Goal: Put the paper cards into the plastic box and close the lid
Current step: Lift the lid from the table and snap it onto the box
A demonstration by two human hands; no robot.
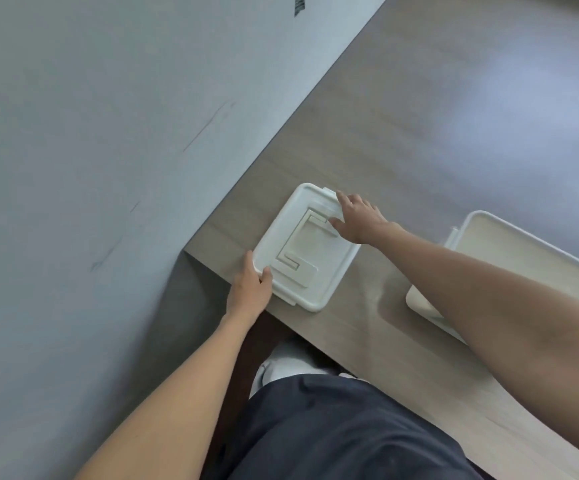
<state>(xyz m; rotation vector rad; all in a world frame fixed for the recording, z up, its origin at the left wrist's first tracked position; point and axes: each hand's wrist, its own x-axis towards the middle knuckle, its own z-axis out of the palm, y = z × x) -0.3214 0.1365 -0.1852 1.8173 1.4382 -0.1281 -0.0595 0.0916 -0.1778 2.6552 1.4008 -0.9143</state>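
Observation:
A white plastic box (329, 271) with its lid on lies near the table's left corner. The lid (302, 244) has a raised stepped pattern and side clips. My left hand (248, 289) grips the box's near left corner, thumb on top of the lid. My right hand (357, 220) rests on the far right side of the lid, fingers spread near the clip there. No paper cards are visible; the inside of the box is hidden by the lid.
A white tray (523, 251) lies on the wooden table (402, 133) to the right, partly under my right forearm. The grey floor lies left of the table edge. My dark trousers and a white shoe (281, 368) show below.

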